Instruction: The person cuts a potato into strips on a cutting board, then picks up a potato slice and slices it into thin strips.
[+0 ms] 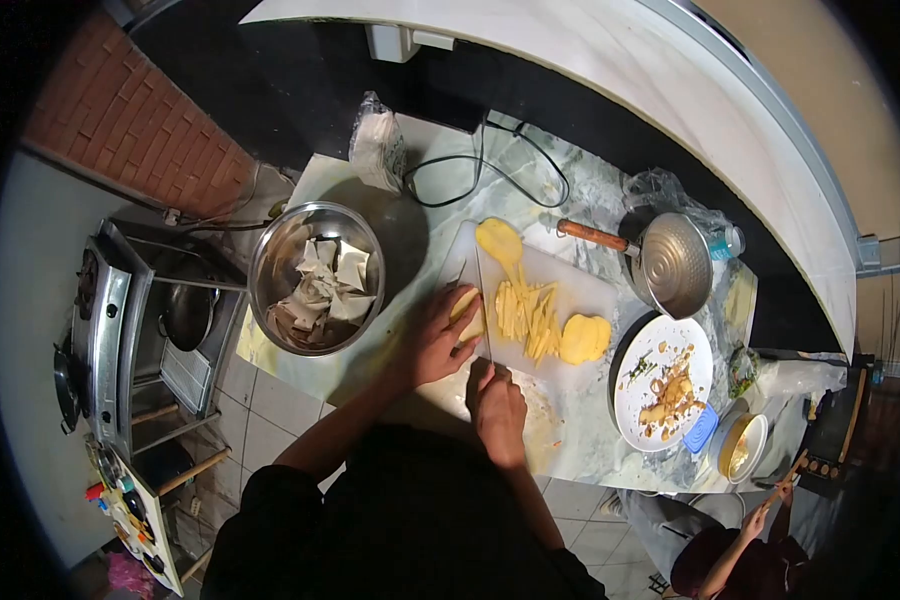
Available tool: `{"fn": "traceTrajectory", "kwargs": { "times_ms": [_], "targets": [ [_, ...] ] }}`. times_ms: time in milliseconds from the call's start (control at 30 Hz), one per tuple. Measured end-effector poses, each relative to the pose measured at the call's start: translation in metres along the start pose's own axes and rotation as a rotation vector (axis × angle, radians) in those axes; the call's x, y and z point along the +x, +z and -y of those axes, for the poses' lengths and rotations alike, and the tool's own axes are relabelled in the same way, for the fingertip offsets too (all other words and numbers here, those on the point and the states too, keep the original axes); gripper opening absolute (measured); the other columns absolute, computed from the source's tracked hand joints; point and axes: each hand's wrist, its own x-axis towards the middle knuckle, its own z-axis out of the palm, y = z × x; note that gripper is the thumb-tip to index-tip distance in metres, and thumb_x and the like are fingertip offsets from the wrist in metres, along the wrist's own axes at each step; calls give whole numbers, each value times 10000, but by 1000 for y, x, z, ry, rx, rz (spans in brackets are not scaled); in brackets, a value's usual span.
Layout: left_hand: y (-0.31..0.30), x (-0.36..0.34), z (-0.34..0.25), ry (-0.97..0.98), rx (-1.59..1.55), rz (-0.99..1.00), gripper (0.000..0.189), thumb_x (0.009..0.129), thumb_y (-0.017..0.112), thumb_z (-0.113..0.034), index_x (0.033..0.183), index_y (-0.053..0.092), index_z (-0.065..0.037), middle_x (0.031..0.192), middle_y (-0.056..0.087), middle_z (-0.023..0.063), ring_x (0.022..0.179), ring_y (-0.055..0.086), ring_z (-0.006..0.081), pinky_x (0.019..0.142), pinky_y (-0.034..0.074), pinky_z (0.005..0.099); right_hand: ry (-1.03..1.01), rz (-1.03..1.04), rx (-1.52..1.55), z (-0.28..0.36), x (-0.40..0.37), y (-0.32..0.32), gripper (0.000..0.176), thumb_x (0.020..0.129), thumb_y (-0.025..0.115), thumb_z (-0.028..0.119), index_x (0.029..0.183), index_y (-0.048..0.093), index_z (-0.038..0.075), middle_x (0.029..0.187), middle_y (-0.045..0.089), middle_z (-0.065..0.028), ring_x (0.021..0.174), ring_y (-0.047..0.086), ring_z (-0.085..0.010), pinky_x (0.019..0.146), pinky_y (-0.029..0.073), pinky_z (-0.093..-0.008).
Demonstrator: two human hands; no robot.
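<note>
My left hand [436, 343] is closed on a peeled potato piece [467, 314] at the left part of the white cutting board [595, 287]. In my right hand [501, 412] is the handle of a knife. Its thin blade [485, 290] points away from me, right beside the potato piece. To the right of the blade lie cut potato sticks [526, 318]. Overlapping potato slices rest at the board's far end [499, 240], and a further stack of potato slices [584, 339] is at its right side.
On the marble counter [580, 440] stand a steel bowl [262, 290] with pale sheets, a wooden-handled pan [675, 265], and a plate [625, 425] of peelings with a blue item [701, 427]. A cable [440, 203] lies behind. Another person [740, 560] holds a stick at lower right.
</note>
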Motion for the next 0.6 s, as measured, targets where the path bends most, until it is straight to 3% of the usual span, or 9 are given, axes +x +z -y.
{"fn": "traceTrajectory", "kwargs": {
  "times_ms": [33,167,267,567,600],
  "targets": [
    [-1,0,-1,6,21,8,565,790,660,-200,1269,474,35,1355,374,204,1238,382,370,1051,310,433,18,5,-27,0,-2,-1,308,943,436,229,881,587,-31,744,627,-250,689,616,-428,634,501,-496],
    [3,-1,-1,-24,16,12,553,789,654,-207,1257,487,37,1358,372,193,1242,374,362,1052,310,427,27,-20,-43,-1,-2,6,302,943,429,223,879,589,-25,739,626,-250,685,616,-425,629,500,-493],
    [-2,1,-4,-6,61,31,556,784,656,-207,1254,489,40,1360,370,190,1241,375,362,1050,311,427,-13,-29,22,-1,5,10,378,963,393,263,863,561,-61,714,596,-315,683,594,-484,611,472,-552],
    [-1,1,0,30,17,-7,564,761,682,-167,1243,485,49,1337,382,185,1222,389,357,1026,341,417,12,-36,-45,-12,0,8,369,961,407,267,859,565,-50,697,608,-290,659,605,-466,604,492,-531],
    [-1,1,-1,30,13,-6,564,761,682,-167,1243,485,49,1337,382,185,1222,389,357,1026,341,417,26,-2,-102,-14,-3,7,351,959,414,268,885,582,-32,725,624,-257,673,619,-430,614,504,-498]
  ]
}}
